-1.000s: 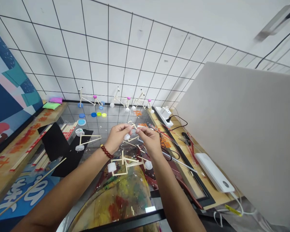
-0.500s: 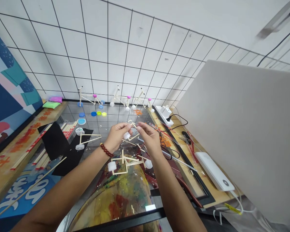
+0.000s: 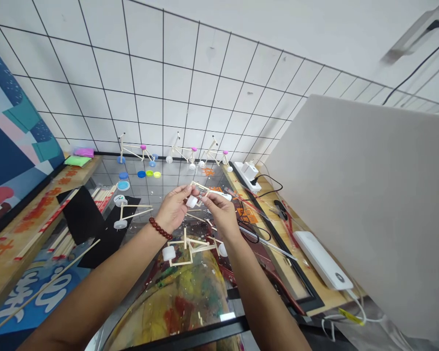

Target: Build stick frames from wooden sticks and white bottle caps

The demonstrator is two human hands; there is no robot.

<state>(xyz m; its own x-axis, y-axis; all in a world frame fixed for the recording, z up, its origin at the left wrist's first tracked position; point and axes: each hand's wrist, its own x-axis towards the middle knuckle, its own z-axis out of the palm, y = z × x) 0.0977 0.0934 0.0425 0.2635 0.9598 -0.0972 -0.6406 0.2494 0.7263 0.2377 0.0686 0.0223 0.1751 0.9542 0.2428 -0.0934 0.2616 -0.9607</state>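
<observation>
A small frame of pale wooden sticks with a white cap is held between both hands above the glass tabletop. My left hand, with a bead bracelet at the wrist, pinches its left side near the cap. The fingers of my right hand are closed on its right side. Below them lies another stick frame with white caps. To the left, a stick piece with two round wheels rests by black paper.
Three stick models stand along the gridded wall. Coloured caps lie before them. Stick bundles are at left. A power strip, cables, pliers and a white power bank sit at right.
The held stick frame has turned and shows more clearly between the hands. My right hand has shifted slightly left and lower, uncovering a white object behind it.
</observation>
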